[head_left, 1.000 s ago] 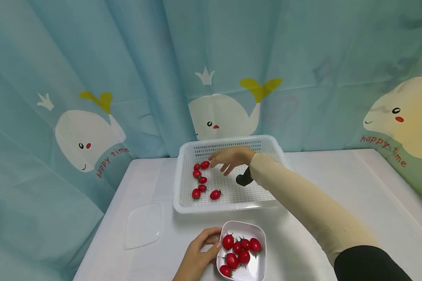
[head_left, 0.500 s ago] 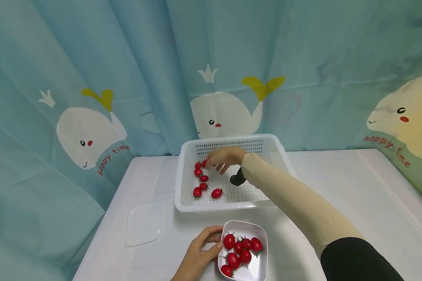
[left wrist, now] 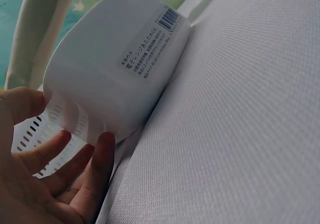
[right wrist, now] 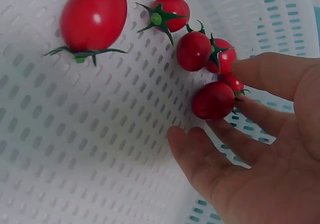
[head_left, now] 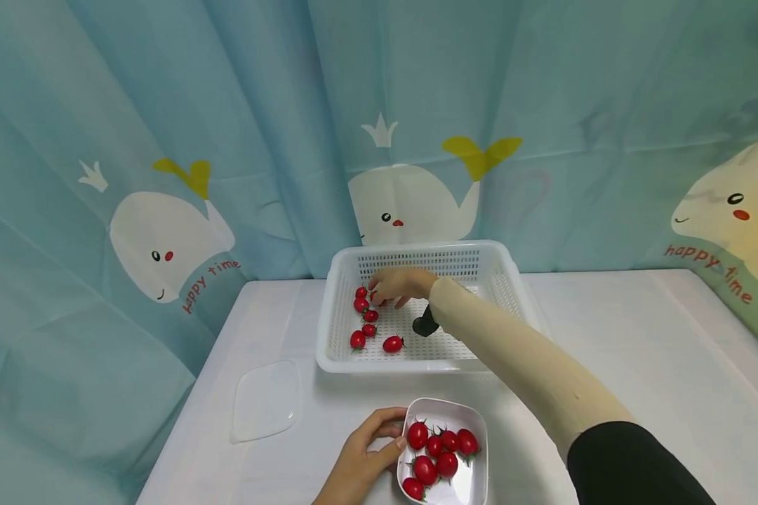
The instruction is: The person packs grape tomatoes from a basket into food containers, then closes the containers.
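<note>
My left hand (head_left: 363,456) holds the left side of a small white square container (head_left: 476,484), its fingertips on the outer wall (left wrist: 100,69) in the left wrist view. Several cherry tomatoes (head_left: 425,470) with green stems lie inside. My right hand (head_left: 401,284) reaches into a white perforated basket (head_left: 404,366). In the right wrist view its spread fingers (right wrist: 195,159) stand around a dark red cherry tomato (right wrist: 214,100), fingertips right at its lower side. The thumb tip overlaps the neighbouring tomato (right wrist: 222,57). More tomatoes lie along the basket's left side, one larger in view (right wrist: 95,17).
A clear flat lid (head_left: 265,401) lies on the white tablecloth (head_left: 619,330) left of the container. Behind the basket hangs a blue curtain (head_left: 278,105) with whale prints. The right forearm in a beige sleeve (head_left: 518,351) crosses over the basket's right front rim.
My right hand has moved left and slightly down, from above the basket to the tomatoes at its left. My left hand stays at the container. The head view has shifted slightly.
</note>
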Demonstrator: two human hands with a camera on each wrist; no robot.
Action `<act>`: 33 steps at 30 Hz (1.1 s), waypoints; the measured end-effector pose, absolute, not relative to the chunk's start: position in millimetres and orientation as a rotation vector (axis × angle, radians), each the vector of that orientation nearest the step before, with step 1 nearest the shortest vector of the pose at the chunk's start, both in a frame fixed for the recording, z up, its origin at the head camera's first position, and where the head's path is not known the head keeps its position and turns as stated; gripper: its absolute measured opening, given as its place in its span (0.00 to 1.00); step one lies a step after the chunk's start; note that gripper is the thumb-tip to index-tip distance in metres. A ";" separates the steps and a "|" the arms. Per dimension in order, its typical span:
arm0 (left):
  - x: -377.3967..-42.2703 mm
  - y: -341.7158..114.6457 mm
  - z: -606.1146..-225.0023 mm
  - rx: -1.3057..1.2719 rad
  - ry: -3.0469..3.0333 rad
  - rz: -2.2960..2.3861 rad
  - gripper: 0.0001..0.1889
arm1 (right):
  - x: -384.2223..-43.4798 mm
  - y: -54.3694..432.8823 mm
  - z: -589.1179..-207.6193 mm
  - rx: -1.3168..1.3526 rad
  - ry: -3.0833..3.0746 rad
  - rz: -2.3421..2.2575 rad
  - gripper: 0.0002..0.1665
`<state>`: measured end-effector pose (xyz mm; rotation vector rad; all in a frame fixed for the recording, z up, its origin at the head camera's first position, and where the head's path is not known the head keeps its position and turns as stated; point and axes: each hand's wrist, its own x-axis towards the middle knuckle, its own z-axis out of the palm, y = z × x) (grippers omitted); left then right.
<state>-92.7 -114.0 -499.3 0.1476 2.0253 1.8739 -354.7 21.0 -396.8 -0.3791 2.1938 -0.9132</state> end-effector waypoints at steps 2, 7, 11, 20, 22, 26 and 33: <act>-92.9 -113.8 -499.4 0.142 2.020 1.874 0.26 | -355.0 22.6 -398.1 -0.381 2.169 -0.915 0.27; -93.3 -113.6 -498.9 0.144 2.033 1.863 0.25 | -354.3 27.2 -398.2 -0.383 2.072 -0.931 0.22; -93.4 -113.9 -497.8 0.148 2.041 1.857 0.25 | -352.7 28.3 -399.2 -0.382 2.030 -0.924 0.19; -92.1 -113.8 -494.3 0.153 2.071 1.834 0.25 | -341.4 25.6 -402.8 -0.484 2.028 -0.843 0.09; -91.9 -113.8 -493.6 0.156 2.077 1.831 0.25 | -339.1 25.1 -403.2 -0.515 2.037 -0.829 0.07; -91.5 -113.9 -494.1 0.161 2.093 1.824 0.25 | -335.3 24.6 -403.1 -0.564 2.049 -0.796 0.07; -91.2 -113.5 -495.6 0.148 2.081 1.821 0.25 | -333.0 25.4 -403.1 -0.614 2.061 -0.749 0.03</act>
